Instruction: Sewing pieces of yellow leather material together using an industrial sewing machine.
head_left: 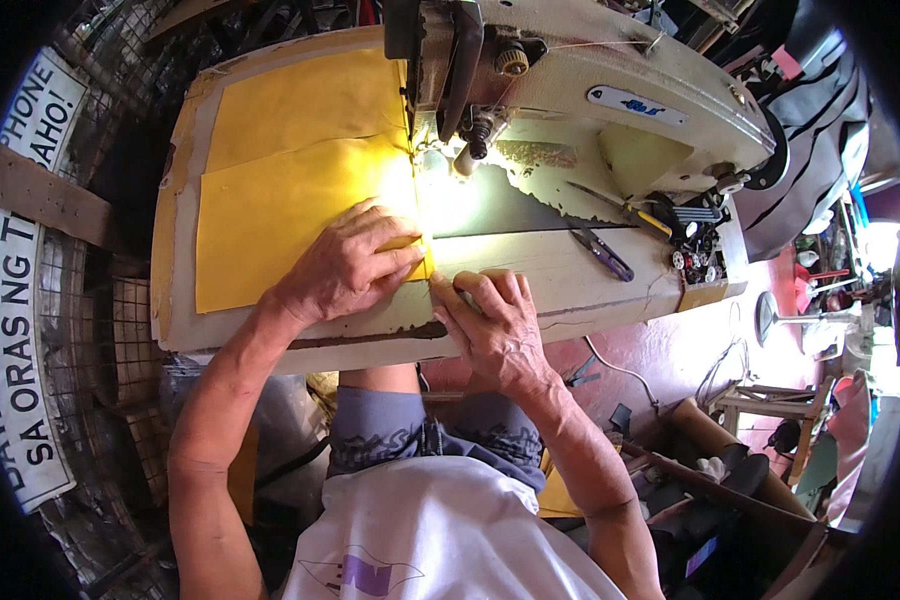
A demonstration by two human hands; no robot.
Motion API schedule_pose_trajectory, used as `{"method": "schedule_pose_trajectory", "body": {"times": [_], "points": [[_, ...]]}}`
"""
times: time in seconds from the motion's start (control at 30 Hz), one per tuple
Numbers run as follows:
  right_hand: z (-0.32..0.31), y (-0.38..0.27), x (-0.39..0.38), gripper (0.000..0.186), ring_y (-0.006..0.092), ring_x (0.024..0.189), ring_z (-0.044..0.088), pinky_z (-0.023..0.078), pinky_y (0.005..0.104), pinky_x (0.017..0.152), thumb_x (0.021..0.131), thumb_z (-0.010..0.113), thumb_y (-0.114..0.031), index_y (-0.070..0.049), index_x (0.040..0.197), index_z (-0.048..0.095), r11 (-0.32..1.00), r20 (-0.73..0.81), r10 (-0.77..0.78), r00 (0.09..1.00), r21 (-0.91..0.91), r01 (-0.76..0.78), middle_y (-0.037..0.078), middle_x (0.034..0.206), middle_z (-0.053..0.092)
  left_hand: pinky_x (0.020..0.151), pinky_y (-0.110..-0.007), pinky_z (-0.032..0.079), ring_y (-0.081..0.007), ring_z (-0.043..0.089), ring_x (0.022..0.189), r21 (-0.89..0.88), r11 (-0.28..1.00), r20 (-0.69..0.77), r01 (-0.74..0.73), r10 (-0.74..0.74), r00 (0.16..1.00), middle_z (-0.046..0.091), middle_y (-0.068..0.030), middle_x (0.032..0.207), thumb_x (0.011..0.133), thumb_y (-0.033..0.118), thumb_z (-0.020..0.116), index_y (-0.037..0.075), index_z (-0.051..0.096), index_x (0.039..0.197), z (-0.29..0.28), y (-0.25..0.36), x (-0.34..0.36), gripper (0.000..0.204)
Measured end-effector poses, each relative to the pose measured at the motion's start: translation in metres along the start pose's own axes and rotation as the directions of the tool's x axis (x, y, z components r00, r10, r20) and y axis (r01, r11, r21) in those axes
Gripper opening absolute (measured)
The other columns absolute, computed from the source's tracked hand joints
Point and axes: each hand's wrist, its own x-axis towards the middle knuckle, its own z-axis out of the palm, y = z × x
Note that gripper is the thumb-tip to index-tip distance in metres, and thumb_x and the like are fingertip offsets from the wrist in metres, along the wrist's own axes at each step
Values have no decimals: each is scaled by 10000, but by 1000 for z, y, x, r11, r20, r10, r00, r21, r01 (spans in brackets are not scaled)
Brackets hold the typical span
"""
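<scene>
A yellow sheet of material [270, 220] lies flat on the sewing machine's table, with a seam or fold line across it. Its right edge runs under the head of the sewing machine [480, 130], where a lamp glares. My left hand [355, 262] rests on the sheet, its bent fingers closed on the right edge just in front of the needle area. Beside it, my right hand [495, 325] is closed too, thumb and fingertips pinching at the near end of that edge. Glare and fingers hide the exact stitching spot.
Thread snips [602, 252] and a yellow-handled tool [648, 220] lie on the table to the right, near several bobbins [695, 265]. Wire mesh and a lettered sign [30, 360] stand on the left. Dark material [815, 150] hangs behind the machine; clutter fills the lower right.
</scene>
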Motion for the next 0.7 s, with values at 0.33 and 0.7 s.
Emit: {"method": "schedule_pose_trajectory", "body": {"times": [0.33, 0.7], "points": [[-8, 0, 13, 429, 257, 883, 548, 456, 397, 798, 803, 765, -168, -42, 1205, 685, 997, 41, -60, 997, 60, 57, 60, 980, 568, 1025, -431, 480, -292, 630, 1095, -45, 999, 113, 0, 5, 994, 661, -79, 1162, 842, 103, 717, 85, 730, 1091, -9, -10, -8, 250], [-8, 21, 42, 484, 253, 849, 544, 474, 381, 755, 717, 642, -137, 28, 1172, 626, 995, 174, -98, 980, 51, 91, 81, 901, 528, 1120, -443, 416, -283, 578, 1202, -28, 999, 122, 35, -31, 992, 646, -84, 1198, 836, 129, 718, 73, 717, 1121, -12, -31, 10, 290]]}}
